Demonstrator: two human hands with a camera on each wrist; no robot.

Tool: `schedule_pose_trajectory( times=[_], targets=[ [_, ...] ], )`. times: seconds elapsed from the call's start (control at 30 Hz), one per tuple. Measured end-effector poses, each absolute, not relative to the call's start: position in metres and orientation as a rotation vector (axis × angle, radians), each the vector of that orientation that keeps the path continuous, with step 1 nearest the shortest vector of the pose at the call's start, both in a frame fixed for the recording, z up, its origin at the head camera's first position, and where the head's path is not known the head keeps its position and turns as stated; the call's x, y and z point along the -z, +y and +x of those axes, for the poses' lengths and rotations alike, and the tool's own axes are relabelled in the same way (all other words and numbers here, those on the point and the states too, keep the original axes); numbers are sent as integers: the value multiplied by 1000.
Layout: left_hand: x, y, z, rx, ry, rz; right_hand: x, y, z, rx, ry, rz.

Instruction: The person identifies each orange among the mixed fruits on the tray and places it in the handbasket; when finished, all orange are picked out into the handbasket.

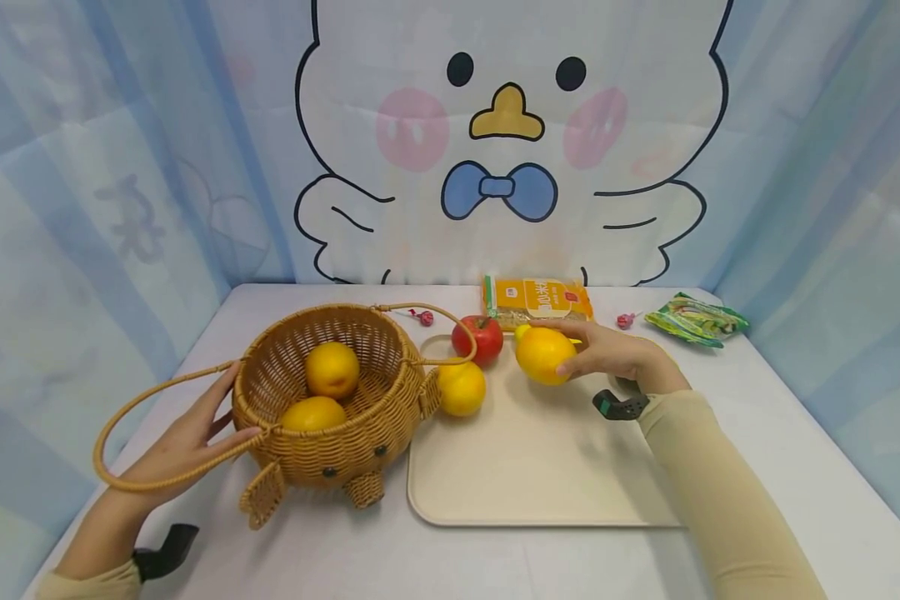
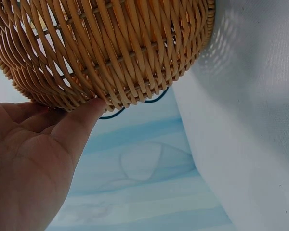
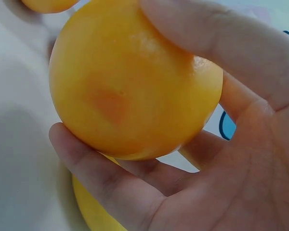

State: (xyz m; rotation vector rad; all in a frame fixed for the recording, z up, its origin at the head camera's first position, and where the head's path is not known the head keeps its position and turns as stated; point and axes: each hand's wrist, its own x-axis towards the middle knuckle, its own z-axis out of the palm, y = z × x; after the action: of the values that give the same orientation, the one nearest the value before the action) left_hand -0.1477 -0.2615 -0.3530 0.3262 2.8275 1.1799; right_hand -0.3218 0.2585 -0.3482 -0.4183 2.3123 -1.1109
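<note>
My left hand (image 1: 180, 446) grips the rim of a woven wicker basket (image 1: 356, 454), reaching under its hooped handle. The basket tilts toward me and has two yellow-orange fruits inside, one round (image 1: 332, 369) and one partly behind the front wall (image 1: 313, 413). In the left wrist view, thumb and fingers pinch the wicker rim (image 2: 106, 72). Above the beige tray (image 1: 525, 467), my right hand (image 1: 618, 354) holds a smooth, round yellow-orange fruit (image 3: 130, 86) between thumb and fingers. A yellow fruit (image 1: 462, 390) and a red apple (image 1: 482, 337) sit near the tray's left side.
Another yellow item (image 3: 94, 202), mostly hidden, lies behind the held fruit. An orange food packet (image 1: 540, 300) lies at the back, a green packet (image 1: 696, 319) at the back right. Two small wrapped lollipops, left (image 1: 424, 317) and right (image 1: 626, 321), flank the orange packet.
</note>
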Motion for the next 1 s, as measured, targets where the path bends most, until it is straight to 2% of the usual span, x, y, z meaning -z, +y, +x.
schedule_pose_trajectory(
  times=[0.67,1.0],
  targets=[
    [353,-260,-147,-1173,2833,319,331,227,-328,1115,2290,-594],
    [353,-261,-147,-1178,2834,315,324,221,-328,1141,2266,-576]
  ],
)
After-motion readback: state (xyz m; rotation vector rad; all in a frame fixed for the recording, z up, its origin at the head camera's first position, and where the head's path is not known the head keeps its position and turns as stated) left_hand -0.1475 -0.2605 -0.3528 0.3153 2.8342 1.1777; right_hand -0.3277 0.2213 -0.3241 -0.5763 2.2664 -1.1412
